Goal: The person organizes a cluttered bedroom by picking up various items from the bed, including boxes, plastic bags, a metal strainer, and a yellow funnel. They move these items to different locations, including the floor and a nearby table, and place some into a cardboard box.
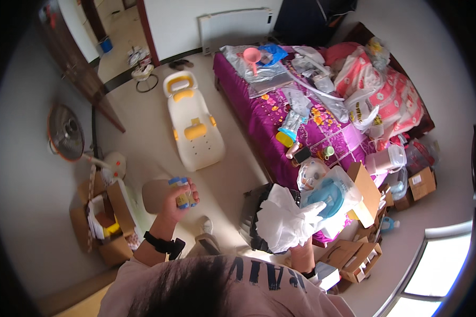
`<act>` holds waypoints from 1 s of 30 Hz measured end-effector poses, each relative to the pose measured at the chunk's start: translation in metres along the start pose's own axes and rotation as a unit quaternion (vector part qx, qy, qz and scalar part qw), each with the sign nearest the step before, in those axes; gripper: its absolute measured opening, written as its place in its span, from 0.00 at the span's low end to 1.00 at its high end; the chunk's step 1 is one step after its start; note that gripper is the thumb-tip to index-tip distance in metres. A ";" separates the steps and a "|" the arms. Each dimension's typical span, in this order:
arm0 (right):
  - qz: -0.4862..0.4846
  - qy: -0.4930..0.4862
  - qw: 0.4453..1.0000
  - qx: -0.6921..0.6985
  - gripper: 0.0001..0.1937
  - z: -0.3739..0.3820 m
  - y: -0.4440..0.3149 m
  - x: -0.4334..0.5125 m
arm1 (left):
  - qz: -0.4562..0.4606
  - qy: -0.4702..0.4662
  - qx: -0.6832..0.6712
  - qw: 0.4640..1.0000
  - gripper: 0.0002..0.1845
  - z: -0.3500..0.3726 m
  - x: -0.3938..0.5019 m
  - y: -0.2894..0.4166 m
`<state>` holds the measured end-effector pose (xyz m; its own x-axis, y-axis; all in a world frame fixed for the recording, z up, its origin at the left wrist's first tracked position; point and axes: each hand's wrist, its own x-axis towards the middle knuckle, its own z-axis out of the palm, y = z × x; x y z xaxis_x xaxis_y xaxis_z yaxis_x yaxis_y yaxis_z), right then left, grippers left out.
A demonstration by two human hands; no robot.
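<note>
My left hand is closed around small blue-capped containers with yellowish labels, held over the floor at the left of centre. On the right, white plastic bags cover my right hand, whose wrist comes up beneath them; its fingers are hidden. The bags lie over a bin or box lined with a black bag. Just beyond them, a round teal item rests in clear plastic at the edge of the bed.
A cream and yellow child's shampoo chair lies on the floor ahead. The bed holds many items. An open cardboard box and a fan stand left; more boxes lie right.
</note>
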<state>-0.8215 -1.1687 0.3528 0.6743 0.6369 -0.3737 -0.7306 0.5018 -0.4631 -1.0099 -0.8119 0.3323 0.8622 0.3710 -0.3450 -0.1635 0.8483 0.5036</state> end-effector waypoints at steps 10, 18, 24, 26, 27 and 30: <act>0.114 -0.054 0.965 0.228 0.21 0.048 0.051 0.052 | -0.159 -0.188 0.007 0.969 0.18 0.053 0.046 0.001; 0.133 -0.053 0.980 0.137 0.17 0.088 0.074 0.169 | -0.196 -0.138 0.040 0.970 0.15 0.023 0.160 0.059; -0.014 -0.089 0.992 -0.087 0.23 0.179 0.061 0.274 | -0.114 -0.137 0.204 0.963 0.13 0.043 0.243 0.144; 0.041 -0.076 0.996 0.036 0.25 0.207 0.047 0.299 | -0.044 -0.168 0.280 0.944 0.15 0.036 0.269 0.169; 0.019 -0.066 0.997 0.028 0.25 0.219 0.041 0.305 | -0.026 -0.176 0.271 0.946 0.16 0.032 0.280 0.176; 0.008 -0.055 0.997 0.062 0.23 0.242 0.027 0.329 | 0.052 -0.156 0.300 0.939 0.18 0.019 0.309 0.184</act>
<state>-0.6454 -0.8036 0.4120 0.6519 0.7023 -0.2861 -0.7531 0.5553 -0.3527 -0.7647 -0.5484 0.3336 0.9706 0.2310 -0.0674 -0.0349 0.4125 0.9103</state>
